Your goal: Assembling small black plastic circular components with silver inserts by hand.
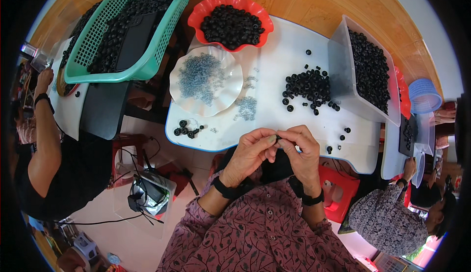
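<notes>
Both hands meet in front of my chest, at the table's near edge. My left hand [249, 155] and my right hand [302, 153] pinch one small black part [278, 138] between thumbs and fingertips; most of it is hidden, so its exact shape cannot be told. Beyond them on the white table [267, 83] lies a loose pile of small round black parts [308, 88]. Tiny clear rings [200, 78] fill the middle of a white wavy-rimmed plate [230, 97], and more clear rings [247, 108] are scattered beside it. Several black pieces [184, 130] sit near the left corner.
A red scalloped bowl [196, 14] of black parts stands at the back. To the right is a clear plastic bin [341, 83] full of them; a green basket [149, 68] stands left. People work at both sides, one arm [46, 144] at left. Red stools [338, 193] stand below.
</notes>
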`<state>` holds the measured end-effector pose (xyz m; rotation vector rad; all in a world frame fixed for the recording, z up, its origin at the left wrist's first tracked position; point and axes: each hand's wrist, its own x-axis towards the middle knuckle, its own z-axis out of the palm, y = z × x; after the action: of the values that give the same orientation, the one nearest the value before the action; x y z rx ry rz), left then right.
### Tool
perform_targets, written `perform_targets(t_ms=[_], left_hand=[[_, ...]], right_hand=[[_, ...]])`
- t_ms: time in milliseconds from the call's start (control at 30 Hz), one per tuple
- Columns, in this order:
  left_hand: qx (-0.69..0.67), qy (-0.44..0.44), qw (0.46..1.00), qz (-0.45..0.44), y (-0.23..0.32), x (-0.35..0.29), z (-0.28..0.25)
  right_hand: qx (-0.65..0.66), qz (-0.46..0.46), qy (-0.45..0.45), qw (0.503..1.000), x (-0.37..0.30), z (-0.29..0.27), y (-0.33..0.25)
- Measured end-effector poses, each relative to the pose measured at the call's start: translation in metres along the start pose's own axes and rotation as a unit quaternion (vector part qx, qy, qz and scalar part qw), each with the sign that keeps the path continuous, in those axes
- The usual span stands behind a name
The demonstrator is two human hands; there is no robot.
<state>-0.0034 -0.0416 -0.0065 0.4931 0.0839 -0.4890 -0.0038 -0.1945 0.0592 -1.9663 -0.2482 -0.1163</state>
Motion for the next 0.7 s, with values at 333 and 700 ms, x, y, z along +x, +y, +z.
perform_targets(t_ms=[333, 700], left_hand=[[-0.059, -0.016, 0.997, -0.046, 0.000, -0.004, 0.001], [-0.088, -0.050, 0.995, -0.010, -0.001, -0.004, 0.009]], right_hand=[[0.042, 0.008, -0.017, 0.999, 0.000, -0.008, 0.004], [0.134, 0.018, 0.038, 0.990, -0.011, -0.007, 0.013]])
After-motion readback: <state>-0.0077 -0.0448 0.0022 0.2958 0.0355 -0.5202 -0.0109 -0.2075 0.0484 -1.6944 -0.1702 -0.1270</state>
